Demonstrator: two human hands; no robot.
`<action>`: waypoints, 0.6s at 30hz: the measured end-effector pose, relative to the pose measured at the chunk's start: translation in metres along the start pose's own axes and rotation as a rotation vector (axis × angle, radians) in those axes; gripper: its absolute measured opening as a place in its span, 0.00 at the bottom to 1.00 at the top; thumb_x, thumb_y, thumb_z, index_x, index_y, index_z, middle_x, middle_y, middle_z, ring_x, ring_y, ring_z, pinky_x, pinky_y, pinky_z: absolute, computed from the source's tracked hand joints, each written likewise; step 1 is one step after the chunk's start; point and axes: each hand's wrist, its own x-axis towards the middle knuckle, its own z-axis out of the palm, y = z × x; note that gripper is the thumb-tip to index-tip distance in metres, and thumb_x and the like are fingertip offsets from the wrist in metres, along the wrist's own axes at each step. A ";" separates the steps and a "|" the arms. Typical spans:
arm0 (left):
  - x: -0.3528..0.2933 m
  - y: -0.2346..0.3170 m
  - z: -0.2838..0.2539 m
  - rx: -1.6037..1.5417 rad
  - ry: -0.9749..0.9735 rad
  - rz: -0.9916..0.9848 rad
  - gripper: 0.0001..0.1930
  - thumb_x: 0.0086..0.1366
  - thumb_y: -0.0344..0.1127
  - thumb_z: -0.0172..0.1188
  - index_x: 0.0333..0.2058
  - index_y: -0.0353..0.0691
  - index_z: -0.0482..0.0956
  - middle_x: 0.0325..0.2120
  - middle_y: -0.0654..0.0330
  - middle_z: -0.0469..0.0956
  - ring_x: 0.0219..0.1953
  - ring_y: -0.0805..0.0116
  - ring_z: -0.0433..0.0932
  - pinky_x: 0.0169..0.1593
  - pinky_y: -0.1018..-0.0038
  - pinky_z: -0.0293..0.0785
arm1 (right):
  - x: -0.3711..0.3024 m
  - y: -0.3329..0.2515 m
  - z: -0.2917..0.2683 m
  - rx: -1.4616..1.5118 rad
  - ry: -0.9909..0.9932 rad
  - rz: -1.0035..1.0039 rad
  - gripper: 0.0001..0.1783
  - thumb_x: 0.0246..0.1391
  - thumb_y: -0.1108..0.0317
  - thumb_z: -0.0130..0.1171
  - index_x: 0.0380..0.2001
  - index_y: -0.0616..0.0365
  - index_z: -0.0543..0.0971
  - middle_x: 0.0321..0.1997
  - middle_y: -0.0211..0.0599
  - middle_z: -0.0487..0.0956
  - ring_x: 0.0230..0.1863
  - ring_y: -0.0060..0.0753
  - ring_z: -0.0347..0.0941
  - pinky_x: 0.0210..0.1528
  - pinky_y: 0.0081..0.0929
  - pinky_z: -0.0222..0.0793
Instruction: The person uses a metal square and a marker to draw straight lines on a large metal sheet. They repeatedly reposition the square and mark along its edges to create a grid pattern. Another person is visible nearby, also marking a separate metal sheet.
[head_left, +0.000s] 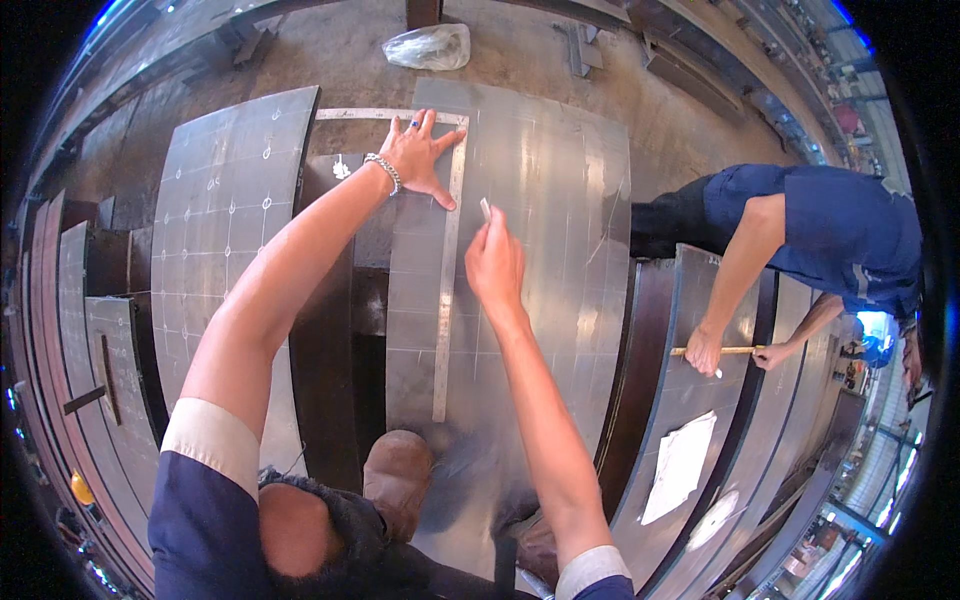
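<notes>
A large grey steel plate (560,300) with faint chalk lines lies before me. On it rests a metal framing square (446,300), its long leg running toward me and its short leg reaching left past the plate's edge. My left hand (415,155) is spread over the square's corner, fingers apart and pressing down. Just right of the long leg, my right hand (495,260) is closed around a white chalk stick (486,209), whose tip points up and away from me. The chalk's lower part is hidden in the fist.
Left lies another steel plate (225,230) with a chalk grid and circles, across a dark gap (370,330). At right a co-worker (800,230) in blue holds a yellow tape measure (738,350) over a narrower plate with white paper (680,468). A clear plastic bag (428,47) lies beyond.
</notes>
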 end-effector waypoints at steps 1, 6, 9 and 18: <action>0.000 -0.001 -0.001 -0.002 0.001 -0.004 0.72 0.28 0.78 0.74 0.74 0.65 0.53 0.73 0.35 0.45 0.76 0.38 0.47 0.71 0.33 0.45 | 0.013 0.001 0.007 -0.028 0.012 -0.029 0.21 0.62 0.74 0.51 0.57 0.69 0.71 0.30 0.60 0.82 0.34 0.63 0.80 0.35 0.55 0.73; -0.004 -0.004 -0.002 -0.004 -0.009 -0.022 0.71 0.28 0.77 0.74 0.74 0.64 0.53 0.73 0.35 0.45 0.76 0.39 0.46 0.72 0.33 0.43 | 0.049 -0.017 0.017 -0.064 -0.034 -0.049 0.27 0.59 0.74 0.54 0.61 0.74 0.69 0.31 0.59 0.83 0.35 0.60 0.83 0.38 0.53 0.77; -0.003 -0.003 -0.004 0.011 -0.020 -0.020 0.71 0.30 0.76 0.75 0.74 0.66 0.51 0.73 0.35 0.45 0.76 0.38 0.44 0.72 0.33 0.43 | 0.055 -0.020 0.024 -0.054 -0.001 -0.076 0.26 0.59 0.74 0.55 0.59 0.76 0.71 0.30 0.58 0.83 0.34 0.61 0.83 0.37 0.53 0.78; 0.002 -0.010 0.007 0.005 0.037 -0.007 0.72 0.27 0.74 0.77 0.74 0.63 0.54 0.73 0.35 0.46 0.76 0.39 0.45 0.71 0.31 0.45 | 0.061 -0.027 0.039 -0.147 -0.029 -0.088 0.28 0.57 0.72 0.60 0.58 0.79 0.71 0.29 0.59 0.83 0.33 0.60 0.83 0.35 0.54 0.78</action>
